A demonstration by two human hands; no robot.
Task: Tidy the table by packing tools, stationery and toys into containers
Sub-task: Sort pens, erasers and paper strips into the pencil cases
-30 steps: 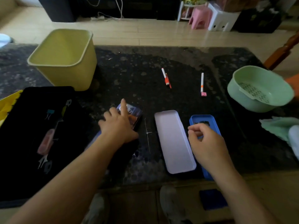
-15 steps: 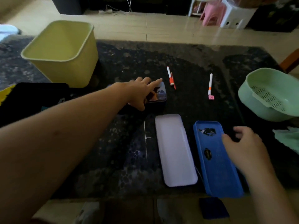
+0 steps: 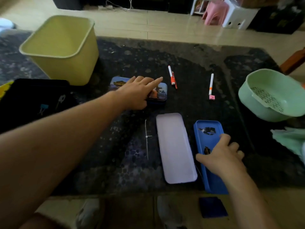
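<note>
My left hand [image 3: 137,92] lies on top of a printed tin box [image 3: 160,95] at mid-table, fingers stretched over its lid and thumb at its near edge. My right hand [image 3: 221,156] spans an open blue pencil case [image 3: 208,129], thumb on its left rim and fingers over its right rim. Beside it lies a pale lilac case half [image 3: 175,147]. An orange-and-white marker [image 3: 171,76] with a red pen against it and a white marker with a pink end [image 3: 211,84] lie farther back. A white cable tie [image 3: 146,138] lies left of the lilac half.
A yellow bin [image 3: 61,47] stands at the back left. A green colander bowl [image 3: 270,95] sits at the right, with a pale green cloth [image 3: 290,141] near it. A black tray [image 3: 33,100] with binder clips lies at the left. The table's near edge runs below the cases.
My left hand has carried the tin box from near the front edge to mid-table. My right hand drew off the blue case to the right, then came back onto it.
</note>
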